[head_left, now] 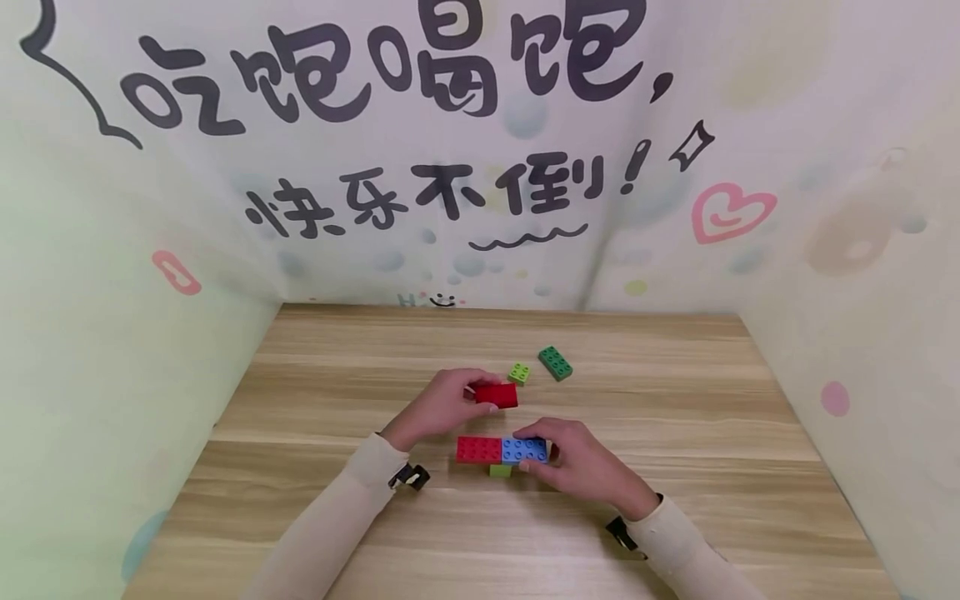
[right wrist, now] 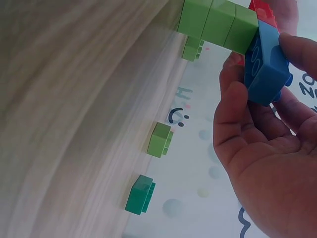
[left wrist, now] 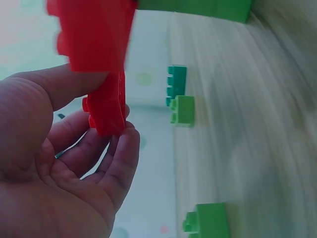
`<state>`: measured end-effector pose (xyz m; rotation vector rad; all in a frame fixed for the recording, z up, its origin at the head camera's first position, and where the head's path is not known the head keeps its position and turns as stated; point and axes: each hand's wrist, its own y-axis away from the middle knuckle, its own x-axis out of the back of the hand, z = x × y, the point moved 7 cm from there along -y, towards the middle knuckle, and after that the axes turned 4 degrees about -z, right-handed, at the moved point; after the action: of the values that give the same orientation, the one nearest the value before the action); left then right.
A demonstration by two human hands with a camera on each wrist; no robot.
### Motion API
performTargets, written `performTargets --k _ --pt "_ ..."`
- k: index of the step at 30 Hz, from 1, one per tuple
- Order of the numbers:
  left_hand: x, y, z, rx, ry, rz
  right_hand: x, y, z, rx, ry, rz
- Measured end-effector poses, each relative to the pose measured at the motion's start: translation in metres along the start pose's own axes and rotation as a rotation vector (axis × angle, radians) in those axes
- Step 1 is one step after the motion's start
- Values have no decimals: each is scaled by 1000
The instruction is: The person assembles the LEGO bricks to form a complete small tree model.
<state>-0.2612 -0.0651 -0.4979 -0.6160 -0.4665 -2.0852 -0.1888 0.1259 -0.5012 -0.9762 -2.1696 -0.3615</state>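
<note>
A stack of light green bricks (right wrist: pixel 218 22) stands on the table, carrying a red brick (head_left: pixel 478 449) and a blue brick (head_left: pixel 524 451) side by side on top, studs up. My right hand (head_left: pixel 592 467) grips the blue brick at its outer end between thumb and fingers. Behind the stack, my left hand (head_left: pixel 442 404) holds another red brick (head_left: pixel 498 396) between thumb and fingers, apart from the stack. That held brick (left wrist: pixel 106 106) shows past the stack's blurred near red brick (left wrist: pixel 94 34) in the left wrist view.
A small light green brick (head_left: pixel 518 372) and a dark green brick (head_left: pixel 555 362) lie beyond my left hand on the wooden table (head_left: pixel 675 392). Another light green brick (left wrist: pixel 210 220) shows in the left wrist view. Printed walls (head_left: pixel 375 275) enclose the table's back and sides.
</note>
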Motion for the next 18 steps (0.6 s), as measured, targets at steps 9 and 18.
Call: performTargets --k 9,18 --pt "4 21 17 -38 9 -13 1 0 3 -17 7 4" --pt "-6 41 28 -77 6 -67 1 0 4 -27 3 9"
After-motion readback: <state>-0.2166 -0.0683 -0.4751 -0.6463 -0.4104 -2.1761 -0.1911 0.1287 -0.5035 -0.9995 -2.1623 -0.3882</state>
